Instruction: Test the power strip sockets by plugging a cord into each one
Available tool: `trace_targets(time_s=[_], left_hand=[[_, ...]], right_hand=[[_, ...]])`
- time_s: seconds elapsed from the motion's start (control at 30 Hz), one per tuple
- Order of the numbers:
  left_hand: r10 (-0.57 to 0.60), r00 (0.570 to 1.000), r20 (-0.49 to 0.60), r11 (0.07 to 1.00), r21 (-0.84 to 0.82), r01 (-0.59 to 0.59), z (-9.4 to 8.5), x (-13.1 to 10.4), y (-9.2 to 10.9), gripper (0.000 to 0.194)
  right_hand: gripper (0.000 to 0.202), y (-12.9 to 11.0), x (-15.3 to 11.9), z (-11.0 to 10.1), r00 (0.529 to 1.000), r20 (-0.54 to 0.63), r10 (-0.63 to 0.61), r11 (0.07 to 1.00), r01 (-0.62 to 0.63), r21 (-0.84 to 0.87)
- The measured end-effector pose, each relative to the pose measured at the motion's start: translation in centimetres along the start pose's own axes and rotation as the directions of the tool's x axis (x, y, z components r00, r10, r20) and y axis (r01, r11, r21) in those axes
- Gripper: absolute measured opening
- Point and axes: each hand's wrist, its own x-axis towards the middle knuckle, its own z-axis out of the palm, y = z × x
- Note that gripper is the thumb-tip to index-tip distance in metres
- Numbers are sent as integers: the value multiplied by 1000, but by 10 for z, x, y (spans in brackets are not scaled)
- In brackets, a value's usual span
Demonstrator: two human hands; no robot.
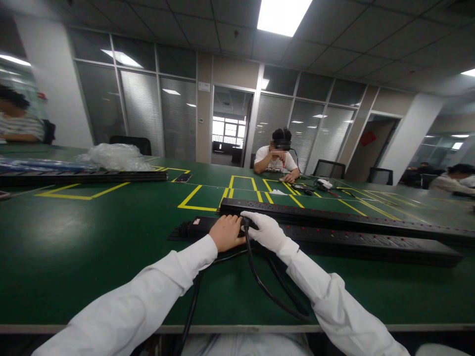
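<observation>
A long black power strip (352, 242) lies across the green table in front of me, with a row of sockets and small red marks along its top. My bare left hand (226, 233) is closed over the strip close to its left end, fingers pressed on the top. Just beside it, my white-gloved right hand (267, 231) grips a black plug (245, 222) at the strip's top face; whether it is seated in a socket is hidden. From the plug a thick black cable (256, 279) loops down toward the table's front edge. A second black power strip (315, 215) lies right behind.
Yellow tape outlines (196, 203) mark the green table (74, 247). At the left are more black strips (148, 176), clear plastic wrap (115, 155) and a phone (183, 177). Across the table sits a co-worker (278, 155), with cables and small items nearby.
</observation>
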Motion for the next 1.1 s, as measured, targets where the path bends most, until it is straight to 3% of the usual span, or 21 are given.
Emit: trace_targets(time_s=[0.17, 0.53, 0.73, 0.87, 1.1], left_hand=[[3, 1000, -10, 1000, 1, -3, 1, 0, 0, 56], [-6, 1000, -10, 1000, -4, 6, 1, 1, -1, 56], [-16, 999, -28, 1000, -4, 16, 1, -1, 0, 63], [-9, 999, -34, 1000, -3, 9, 1, -1, 0, 66], [-3, 999, -48, 1000, 6, 4, 2, -1, -1, 66]], right_hand=[[35, 5, 1, 0, 999, 4, 41, 991, -41, 129], [33, 4, 0, 3, 997, -35, 74, 992, -70, 108], [28, 15, 7, 5, 969, -65, 238, 891, -192, 412], [31, 21, 11, -4, 965, -57, 255, 821, -184, 540], [29, 33, 8, -38, 981, 3, 196, 831, -168, 531]])
